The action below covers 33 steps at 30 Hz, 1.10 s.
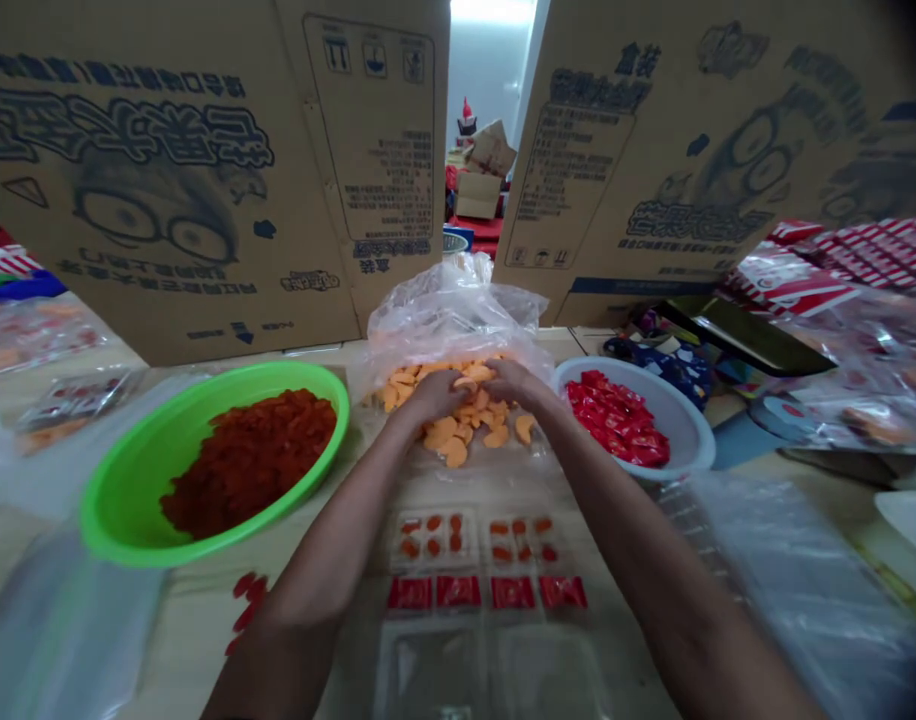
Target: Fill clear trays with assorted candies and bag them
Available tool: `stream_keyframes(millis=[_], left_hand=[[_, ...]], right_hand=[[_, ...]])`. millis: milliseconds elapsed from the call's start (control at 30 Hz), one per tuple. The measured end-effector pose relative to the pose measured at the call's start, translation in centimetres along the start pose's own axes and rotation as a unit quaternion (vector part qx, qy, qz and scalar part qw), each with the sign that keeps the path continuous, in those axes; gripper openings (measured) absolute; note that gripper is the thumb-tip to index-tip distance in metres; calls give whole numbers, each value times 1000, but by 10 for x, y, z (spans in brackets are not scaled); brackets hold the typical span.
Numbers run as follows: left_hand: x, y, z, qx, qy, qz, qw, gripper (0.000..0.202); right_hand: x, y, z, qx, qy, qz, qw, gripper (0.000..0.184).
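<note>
Both my hands reach into a heap of orange crescent-shaped and round pieces (pixel 450 430), which spills from a clear plastic bag (pixel 458 310). My left hand (pixel 435 393) curls its fingers around orange pieces at the heap's middle. From the other side, my right hand (pixel 514 382) closes its fingers on orange pieces; its fingertips are partly hidden. Nearer me lie two clear trays, a left tray (pixel 420 553) and a right tray (pixel 510 553), both with several small reddish-orange pieces. Below them is a row of red wrapped packets (pixel 458 590), then two clear trays (pixel 432 672).
A green basin (pixel 105 500) of dark red-orange pieces stands left; a pale basin (pixel 698 445) of red packets (pixel 615 420) stands right. Red pieces (pixel 249 605) lie by my left forearm. Cardboard panels (pixel 203 200) rise behind. Clear plastic bags (pixel 795 570) lie at right.
</note>
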<state>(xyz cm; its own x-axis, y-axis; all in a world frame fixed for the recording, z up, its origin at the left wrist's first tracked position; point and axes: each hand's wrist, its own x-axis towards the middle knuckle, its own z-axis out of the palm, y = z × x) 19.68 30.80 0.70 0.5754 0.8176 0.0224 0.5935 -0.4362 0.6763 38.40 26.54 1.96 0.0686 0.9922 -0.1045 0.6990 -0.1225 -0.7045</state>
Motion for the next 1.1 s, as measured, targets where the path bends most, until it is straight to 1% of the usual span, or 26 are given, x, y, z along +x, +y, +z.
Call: stream_keyframes(millis=[67,133,167,233,300,333,367,433,467,533,633,700,733,767,800,867,900,933,967,1000,1100], left_hand=[[-23,3,2,50,23,31,998,27],[-44,4,3,75,77,52,993,26],[-54,4,3,63,112,54,990,24],[-73,3,2,-7,180,43,983,27],[-94,4,0,-111,213,18,971,31],[-106,5,-1,-160,211,5,964,30],[-120,7,-2,-202,195,-6,960,28],[-154,13,-5,-255,152,-10,955,24],[-174,17,-6,-261,134,-4,956,24],[-215,26,-6,-228,118,16,966,24],[-277,36,2,-129,114,58,983,18],[-311,36,14,-75,105,120,984,13],[-324,34,21,-47,98,157,982,12],[-335,31,28,-17,93,191,977,13],[-343,27,34,13,89,216,972,15],[-352,18,45,69,76,245,964,18],[-354,14,48,93,68,253,961,18],[-355,11,50,114,58,259,957,18],[-355,10,51,133,46,260,955,19],[-356,9,51,150,37,257,954,19],[-360,12,48,179,23,230,956,25]], right_hand=[[-19,1,2,38,5,11,999,30],[-40,0,4,88,23,18,996,29],[-50,0,5,131,29,21,991,30],[-73,-2,7,242,34,34,969,34],[-98,-4,8,338,22,48,940,38],[-112,-5,10,370,10,51,927,39],[-126,-6,12,387,-6,53,921,39],[-159,-7,17,398,-46,44,915,36],[-177,-8,20,393,-67,33,916,35],[-212,-9,26,358,-103,1,928,34],[-256,-14,33,242,-135,-51,960,30],[-273,-21,38,126,-146,-84,978,23],[-279,-25,41,60,-161,-104,980,20],[-282,-30,45,-8,-184,-124,975,18],[-283,-35,49,-75,-218,-143,963,17],[-283,-48,59,-194,-294,-171,920,19],[-282,-53,64,-244,-324,-173,898,20],[-282,-58,68,-285,-338,-166,881,21],[-282,-62,72,-315,-335,-151,875,23],[-284,-64,75,-334,-317,-132,878,25],[-293,-62,76,-342,-208,-91,912,29]])
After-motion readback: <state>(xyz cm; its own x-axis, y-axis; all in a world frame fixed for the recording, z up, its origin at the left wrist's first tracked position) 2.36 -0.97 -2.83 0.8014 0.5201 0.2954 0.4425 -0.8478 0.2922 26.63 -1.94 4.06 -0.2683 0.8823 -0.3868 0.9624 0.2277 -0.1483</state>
